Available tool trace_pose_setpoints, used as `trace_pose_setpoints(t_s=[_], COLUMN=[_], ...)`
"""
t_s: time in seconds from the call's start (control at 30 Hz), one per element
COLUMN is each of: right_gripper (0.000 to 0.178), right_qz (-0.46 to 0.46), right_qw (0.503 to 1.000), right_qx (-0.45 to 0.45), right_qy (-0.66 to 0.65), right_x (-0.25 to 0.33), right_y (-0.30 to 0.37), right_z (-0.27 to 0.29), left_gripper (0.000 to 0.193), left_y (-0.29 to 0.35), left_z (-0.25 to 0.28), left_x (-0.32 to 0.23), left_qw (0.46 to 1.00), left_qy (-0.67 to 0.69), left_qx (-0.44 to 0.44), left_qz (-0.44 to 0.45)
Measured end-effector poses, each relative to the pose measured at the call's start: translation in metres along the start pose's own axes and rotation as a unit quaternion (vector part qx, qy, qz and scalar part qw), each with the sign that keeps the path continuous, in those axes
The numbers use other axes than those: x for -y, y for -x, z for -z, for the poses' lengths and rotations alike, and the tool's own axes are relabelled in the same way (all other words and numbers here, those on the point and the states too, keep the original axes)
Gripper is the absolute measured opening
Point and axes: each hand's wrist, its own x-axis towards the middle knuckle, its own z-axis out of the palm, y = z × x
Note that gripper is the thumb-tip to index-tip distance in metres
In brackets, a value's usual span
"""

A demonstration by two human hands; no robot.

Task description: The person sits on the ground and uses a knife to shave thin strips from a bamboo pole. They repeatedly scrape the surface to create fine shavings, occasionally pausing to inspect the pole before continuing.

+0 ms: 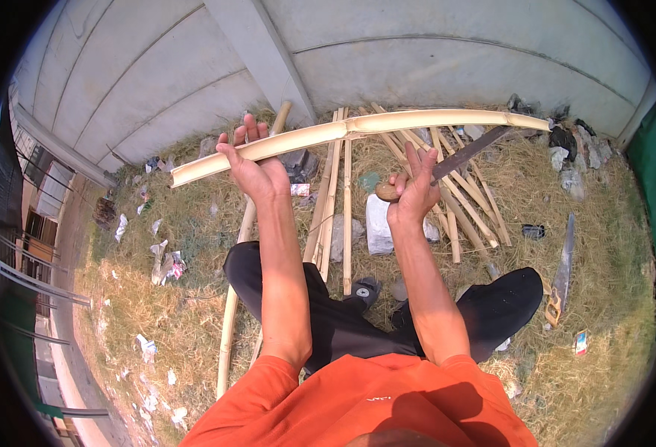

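Observation:
A long split bamboo piece (298, 139), pale hollow side showing, runs across the view in front of me. My left hand (261, 173) holds it near its left end, with the palm up, the thumb on the near side and the fingers on the far side. In my right hand (417, 195) is a machete, its rounded wooden handle end (387, 193) poking out of the palm. The dark machete blade (469, 154) slants up to the right, its tip close to or under the bamboo. Two right fingers stretch up toward the bamboo's near edge.
Several bamboo strips (332, 201) lie on the dry grass ahead, beside a white block (379, 225). A longer bamboo pole (228, 328) lies along my left side. On the right lies a handsaw (564, 272). A concrete wall (447, 71) stands behind, with litter scattered about.

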Motion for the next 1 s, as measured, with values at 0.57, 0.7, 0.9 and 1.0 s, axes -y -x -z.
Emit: trace_pose_setpoints(t_s=[0.57, 0.7, 0.9, 1.0], right_gripper=[0.03, 0.035, 0.032, 0.037], right_qz=[0.074, 0.046, 0.118, 0.154], right_qw=[0.87, 0.85, 0.825, 0.831], right_qx=[0.27, 0.359, 0.288, 0.203], right_qy=[0.406, 0.382, 0.472, 0.495], right_x=[0.081, 0.038, 0.015, 0.018], right_y=[-0.074, -0.053, -0.047, -0.034], right_z=[0.019, 0.021, 0.02, 0.036], left_gripper=[0.078, 0.087, 0.062, 0.068], left_y=[0.062, 0.037, 0.031, 0.015], left_z=[-0.006, -0.061, -0.066, -0.058], left_x=[0.06, 0.089, 0.091, 0.084], left_qw=[0.761, 0.785, 0.792, 0.824], left_qy=[-0.386, -0.213, -0.279, -0.285], left_qx=[0.363, 0.458, 0.425, 0.406], left_qz=[0.375, 0.359, 0.339, 0.275])
